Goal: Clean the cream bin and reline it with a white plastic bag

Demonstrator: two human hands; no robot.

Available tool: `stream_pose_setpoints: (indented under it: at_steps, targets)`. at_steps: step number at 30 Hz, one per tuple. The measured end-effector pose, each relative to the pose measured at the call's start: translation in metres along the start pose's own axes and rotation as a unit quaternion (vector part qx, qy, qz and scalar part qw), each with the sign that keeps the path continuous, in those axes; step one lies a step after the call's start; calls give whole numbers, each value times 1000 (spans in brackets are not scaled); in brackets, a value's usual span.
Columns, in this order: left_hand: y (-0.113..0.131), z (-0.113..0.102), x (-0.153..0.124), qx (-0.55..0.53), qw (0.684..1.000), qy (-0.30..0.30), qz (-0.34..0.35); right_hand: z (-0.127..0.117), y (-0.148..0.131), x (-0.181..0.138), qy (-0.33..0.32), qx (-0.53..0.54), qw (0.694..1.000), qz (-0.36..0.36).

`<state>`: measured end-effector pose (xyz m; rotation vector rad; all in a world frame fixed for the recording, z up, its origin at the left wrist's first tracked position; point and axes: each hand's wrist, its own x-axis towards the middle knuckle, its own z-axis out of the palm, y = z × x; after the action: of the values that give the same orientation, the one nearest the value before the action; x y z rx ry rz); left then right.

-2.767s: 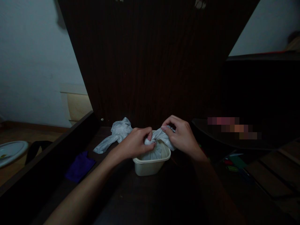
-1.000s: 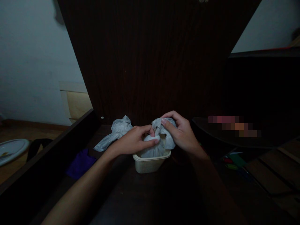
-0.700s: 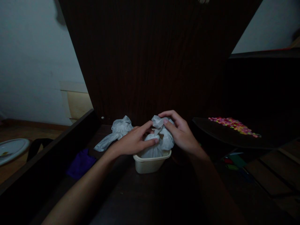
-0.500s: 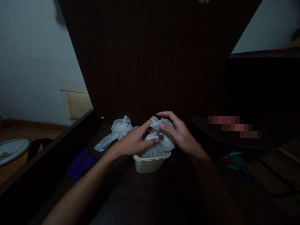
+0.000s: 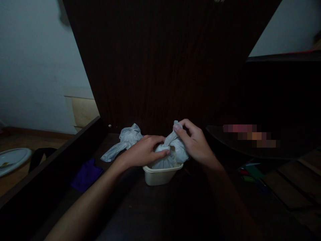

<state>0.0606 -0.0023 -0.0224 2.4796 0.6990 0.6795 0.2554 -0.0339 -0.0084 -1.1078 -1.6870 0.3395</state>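
Note:
A small cream plastic basket (image 5: 158,176) stands on a dark wooden surface, with a white plastic bag (image 5: 165,160) bunched inside it. My left hand (image 5: 141,153) pinches the twisted neck of the bag from the left, fingers closed. My right hand (image 5: 194,142) grips the bag's loose upper end between thumb and fingers and holds it up just right of the neck. A second crumpled white bag (image 5: 125,140) lies on the surface behind my left hand.
A tall dark wooden panel (image 5: 160,60) rises right behind the basket. A purple cloth (image 5: 86,174) lies at left beside a dark raised edge (image 5: 50,164). A white plate (image 5: 12,160) sits on the floor far left. Coloured items (image 5: 247,174) lie at right.
My right hand has drawn the bag's loose end up and to the right, having earlier wrapped it over the neck. My left hand stays pinched on the neck.

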Motion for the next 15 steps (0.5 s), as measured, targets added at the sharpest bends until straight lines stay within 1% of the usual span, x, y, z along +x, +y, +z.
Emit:
stream_pose_setpoints:
  at_steps: [5,7,11,13,15]
  targets:
    - [-1,0,0,4,1000,8,-2,-2,-2,-1,1,47,998,29]
    - [-2,1,0,6,1000,17,-3,-6,-2,-2,-28,34,999,14]
    - [-3,1,-1,2,999,46,-4,-14,-2,-6,-122,-60,990,-36]
    - [-4,1,0,-5,998,57,-4,-17,-1,-7,-151,-72,986,-24]
    - [-4,2,0,-4,998,63,-5,-17,0,-7,-154,-59,986,12]
